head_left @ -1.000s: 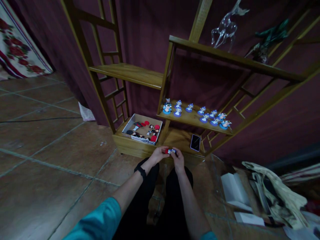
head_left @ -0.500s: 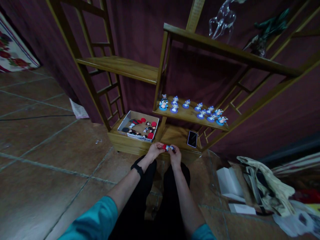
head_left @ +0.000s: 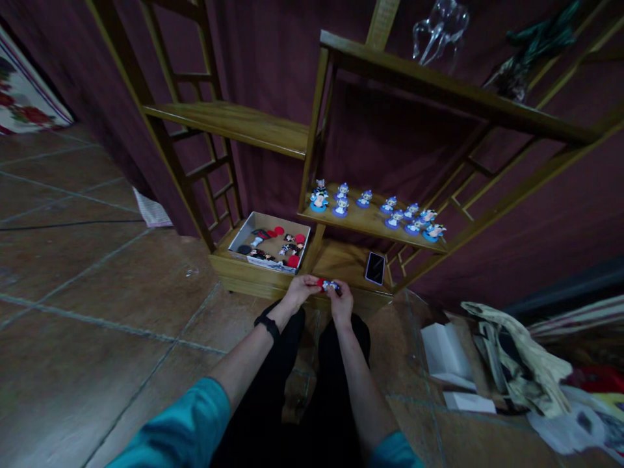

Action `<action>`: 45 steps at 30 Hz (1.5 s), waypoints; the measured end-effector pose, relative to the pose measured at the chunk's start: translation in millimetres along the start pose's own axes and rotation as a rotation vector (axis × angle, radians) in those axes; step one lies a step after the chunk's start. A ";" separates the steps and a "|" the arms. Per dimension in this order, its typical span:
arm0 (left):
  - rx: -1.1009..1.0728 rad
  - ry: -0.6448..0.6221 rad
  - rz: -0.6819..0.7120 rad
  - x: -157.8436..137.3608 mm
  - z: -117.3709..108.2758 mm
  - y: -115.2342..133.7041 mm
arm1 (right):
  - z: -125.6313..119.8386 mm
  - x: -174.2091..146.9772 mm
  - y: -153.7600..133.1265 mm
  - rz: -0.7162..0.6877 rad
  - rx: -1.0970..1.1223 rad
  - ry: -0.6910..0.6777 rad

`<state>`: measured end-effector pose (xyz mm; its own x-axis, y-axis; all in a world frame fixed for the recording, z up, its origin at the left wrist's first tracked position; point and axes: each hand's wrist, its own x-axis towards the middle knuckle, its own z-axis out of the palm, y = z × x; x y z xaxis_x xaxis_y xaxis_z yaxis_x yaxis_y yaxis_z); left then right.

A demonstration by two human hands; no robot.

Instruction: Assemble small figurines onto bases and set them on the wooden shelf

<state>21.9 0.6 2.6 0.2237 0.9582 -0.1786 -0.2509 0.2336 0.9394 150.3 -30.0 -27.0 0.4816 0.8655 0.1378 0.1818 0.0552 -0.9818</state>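
While a small figure (head_left: 332, 286) with a red disc (head_left: 321, 284) at one end is held above the lower edge of the cabinet, eleven others are already set out; by that measure, the part done can be judged well advanced, with the held piece and the box's contents left over.

The disc end is pinched by the fingers of the left hand (head_left: 303, 287), and the blue-and-white end is gripped by those of the right hand (head_left: 342, 299). Whether disc and figure are fully joined cannot be told at this size.

Just beyond the hands, one shallow box (head_left: 285, 225) is placed on the lower shelf (head_left: 336, 260), to the left of the upright. In it at least four red discs (head_left: 299, 238) and one dark disc (head_left: 244, 249) can be counted; several dark figures (head_left: 266, 256) are lying loose, but they are too small and overlapped to be numbered surely. To the right of the upright, one phone (head_left: 375, 268) is laid.

On the middle shelf (head_left: 368, 225), the eleven figures (head_left: 340, 207) are stood upright on round bases, two being grouped at the left end and two at the right. Higher up, two ornaments (head_left: 441, 31) are partly seen. On the floor at the right, two white boxes (head_left: 446, 356) are left near one pale cloth (head_left: 524, 364).
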 end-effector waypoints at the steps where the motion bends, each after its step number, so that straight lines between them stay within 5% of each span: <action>1: -0.011 0.007 -0.007 -0.7 0.3 0.6 | -0.4 -0.8 -1.5 -0.016 -0.024 -0.004; 15: -0.126 0.141 -0.021 -3.9 5.6 -1.5 | -6.4 -6.3 -17.9 -0.213 -0.294 -0.099; 30: -0.084 0.171 -0.058 -2.7 3.5 -3.6 | -5.6 2.9 -6.3 -0.163 -0.242 -0.171; 45: -0.037 0.187 0.028 -10.2 13.6 -5.0 | -8.1 -1.5 -8.6 -0.116 -0.225 -0.091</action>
<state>33.7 -12.5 3.7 0.0383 0.9777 -0.2066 -0.2899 0.2087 0.9340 155.0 -35.8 -17.7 0.3698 0.9014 0.2251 0.4222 0.0528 -0.9050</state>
